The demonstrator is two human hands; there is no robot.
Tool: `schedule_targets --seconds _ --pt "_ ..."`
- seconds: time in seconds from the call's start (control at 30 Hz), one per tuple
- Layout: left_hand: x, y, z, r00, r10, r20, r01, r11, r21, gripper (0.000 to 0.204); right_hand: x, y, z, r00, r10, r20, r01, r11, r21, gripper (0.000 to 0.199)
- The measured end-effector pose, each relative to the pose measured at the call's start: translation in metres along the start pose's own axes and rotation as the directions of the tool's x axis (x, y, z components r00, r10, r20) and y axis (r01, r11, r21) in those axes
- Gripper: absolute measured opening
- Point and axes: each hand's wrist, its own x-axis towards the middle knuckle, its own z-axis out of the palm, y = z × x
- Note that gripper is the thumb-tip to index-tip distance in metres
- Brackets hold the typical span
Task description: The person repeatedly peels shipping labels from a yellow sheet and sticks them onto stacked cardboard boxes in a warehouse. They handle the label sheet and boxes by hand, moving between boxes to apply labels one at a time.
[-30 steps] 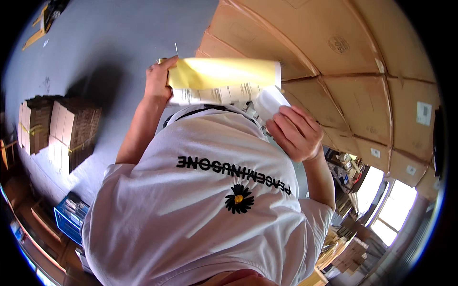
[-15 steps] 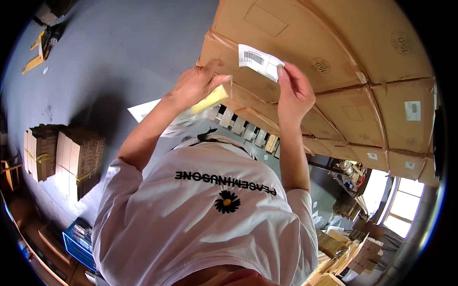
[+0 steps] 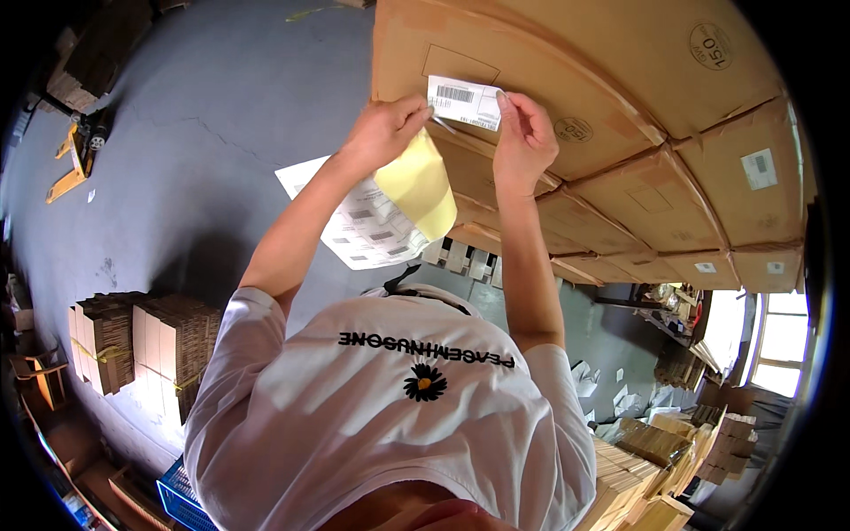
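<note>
A white barcode label is stretched between my hands, in front of a large brown carton with a printed rectangle on its side. My right hand pinches the label's right edge between thumb and fingers. At its lower left corner is my left hand, closed, with a sheet of labels hanging from it. The sheet's yellow backing is folded toward me, and my left forearm covers part of the white side. Whether the label touches the carton I cannot tell.
More taped cartons are stacked to the right, some bearing white labels. Bundled flat cardboard stands on the floor at left, near a blue crate. A yellow pallet jack is at far left. Wooden boards lie at lower right.
My left hand has moved up and right to the label's left corner. The label sheet swung into fuller view below it. My right hand shifted slightly left with the label, which is now flatter.
</note>
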Motion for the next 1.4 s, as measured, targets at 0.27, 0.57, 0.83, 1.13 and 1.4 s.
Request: schedule_targets --seconds 0.27,0.57,0.83,1.13,1.4 --pt "0.028 -0.011 -0.008 0.992 0.096 -0.083 -0.077 0.976 0.205 0.022 0.019 0.013 0.011 0.929 -0.369 -0.040 0.310 0.830 -0.464 0.011" --pt "0.036 -0.026 0.000 0.972 0.167 -0.167 -0.118 0.956 0.269 0.022 0.023 0.025 0.020 0.872 -0.485 -0.063 0.346 0.703 -0.621 0.016" --pt "0.041 -0.034 0.003 0.969 0.146 -0.198 -0.083 0.952 0.296 0.022 0.024 0.028 0.024 0.865 -0.498 -0.069 0.335 0.673 -0.659 0.019" --pt "0.043 -0.029 0.005 0.969 0.083 -0.231 -0.006 0.949 0.316 0.028 0.024 0.028 0.025 0.825 -0.564 -0.044 0.361 0.585 -0.727 0.020" --pt "0.031 -0.038 -0.006 0.967 -0.068 -0.244 0.168 0.895 0.413 0.037 0.025 0.015 0.007 0.839 -0.543 0.030 0.441 0.647 -0.623 0.022"
